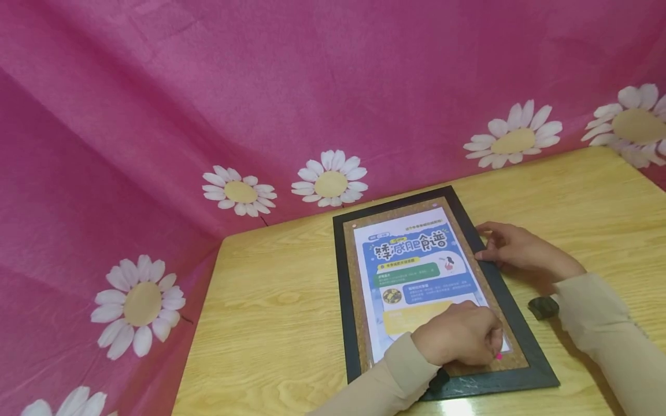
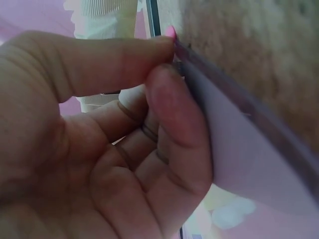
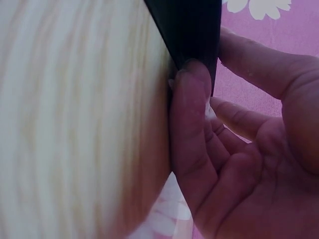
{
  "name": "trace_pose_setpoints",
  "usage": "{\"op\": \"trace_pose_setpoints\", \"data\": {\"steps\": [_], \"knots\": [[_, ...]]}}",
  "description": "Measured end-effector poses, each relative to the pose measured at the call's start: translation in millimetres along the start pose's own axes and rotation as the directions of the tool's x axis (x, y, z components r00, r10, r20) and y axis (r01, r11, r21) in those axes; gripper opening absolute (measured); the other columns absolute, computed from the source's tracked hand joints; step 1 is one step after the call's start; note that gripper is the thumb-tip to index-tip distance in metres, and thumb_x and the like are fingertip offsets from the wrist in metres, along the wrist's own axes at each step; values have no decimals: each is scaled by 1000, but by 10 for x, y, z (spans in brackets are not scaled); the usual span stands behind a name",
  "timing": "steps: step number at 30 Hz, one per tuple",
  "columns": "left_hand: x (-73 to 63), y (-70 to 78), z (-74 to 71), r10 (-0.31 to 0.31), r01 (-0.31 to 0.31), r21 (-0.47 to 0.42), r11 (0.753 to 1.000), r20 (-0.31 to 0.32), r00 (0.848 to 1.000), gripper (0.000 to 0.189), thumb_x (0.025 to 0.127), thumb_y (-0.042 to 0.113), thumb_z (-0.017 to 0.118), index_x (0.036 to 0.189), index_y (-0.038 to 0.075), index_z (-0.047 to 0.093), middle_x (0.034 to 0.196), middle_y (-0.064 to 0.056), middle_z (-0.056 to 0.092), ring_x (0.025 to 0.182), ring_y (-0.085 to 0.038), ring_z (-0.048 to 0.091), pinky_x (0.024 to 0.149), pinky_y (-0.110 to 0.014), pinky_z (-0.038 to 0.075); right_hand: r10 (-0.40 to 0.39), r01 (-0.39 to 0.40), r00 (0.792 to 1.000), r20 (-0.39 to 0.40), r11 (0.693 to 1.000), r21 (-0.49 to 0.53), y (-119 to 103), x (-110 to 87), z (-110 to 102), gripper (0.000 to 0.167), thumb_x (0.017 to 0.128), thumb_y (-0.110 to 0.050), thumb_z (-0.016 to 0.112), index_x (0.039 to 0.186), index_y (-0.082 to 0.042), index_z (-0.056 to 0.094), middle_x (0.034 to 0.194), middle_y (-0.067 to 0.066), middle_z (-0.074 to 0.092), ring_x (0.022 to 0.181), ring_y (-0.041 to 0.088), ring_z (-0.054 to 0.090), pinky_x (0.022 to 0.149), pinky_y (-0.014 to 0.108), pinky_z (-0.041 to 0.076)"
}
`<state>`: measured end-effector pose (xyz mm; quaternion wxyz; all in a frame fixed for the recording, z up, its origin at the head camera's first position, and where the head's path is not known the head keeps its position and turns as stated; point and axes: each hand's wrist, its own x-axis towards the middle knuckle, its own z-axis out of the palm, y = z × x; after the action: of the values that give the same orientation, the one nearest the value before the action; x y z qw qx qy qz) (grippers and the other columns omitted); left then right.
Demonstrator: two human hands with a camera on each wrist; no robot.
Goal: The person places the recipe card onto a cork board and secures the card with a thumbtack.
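Observation:
A cork board [image 1: 512, 353] in a black frame [image 1: 340, 300] lies on the table, bearing a blue and white printed poster [image 1: 366, 300] with Chinese text. My left hand [image 1: 460, 332] is over the poster's lower right corner, fingers curled. At its thumb tip is a pink pushpin [image 2: 171, 32], which thumb and index finger appear to pinch against the board; the fingers partly hide it. The right hand [image 1: 512, 248] grips the frame's right edge, its fingers [image 3: 189, 124] around the black border.
Pale pins [image 1: 435, 204] sit at the poster's top corners. The wood-grain table [image 1: 270, 312] extends to both sides of the board. A pink cloth [image 1: 312, 86] with white daisies hangs behind and at the left. A dark object [image 1: 543, 307] is at the right wrist.

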<state>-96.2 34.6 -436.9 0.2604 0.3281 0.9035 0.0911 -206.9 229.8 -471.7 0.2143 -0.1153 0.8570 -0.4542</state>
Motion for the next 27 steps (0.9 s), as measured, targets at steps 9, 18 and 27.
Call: {"op": "trace_pose_setpoints", "data": {"steps": [9, 18, 27], "knots": [[-10, 33, 38, -53, 53, -36, 998, -11, 999, 22, 84, 20, 81, 71, 31, 67, 67, 20, 56, 68, 4, 53, 58, -14, 41, 11, -11, 1000, 9, 1000, 9, -7, -4, 12, 74, 99, -18, 69, 155, 8, 30, 95, 10, 60, 83, 18, 56, 69, 29, 50], [22, 28, 38, -46, 46, -38, 998, -4, 999, 22, 86, 21, 80, 73, 32, 67, 69, 21, 57, 69, 4, 53, 59, -14, 41, 21, -21, 1000, 18, 1000, 9, 42, 20, -11, 75, 99, -18, 68, 156, 8, 27, 97, 9, 61, 84, 18, 57, 71, 29, 51], [-153, -180, -237, 69, -75, -58, 995, -102, 992, 6, 98, 32, 72, 94, 27, 70, 71, 19, 58, 63, 5, 52, 59, -11, 40, -12, 12, 1000, 27, 1000, 6, 92, 6, -47, 76, 98, -17, 70, 155, 10, 29, 93, 9, 63, 81, 16, 58, 71, 29, 52]]}}
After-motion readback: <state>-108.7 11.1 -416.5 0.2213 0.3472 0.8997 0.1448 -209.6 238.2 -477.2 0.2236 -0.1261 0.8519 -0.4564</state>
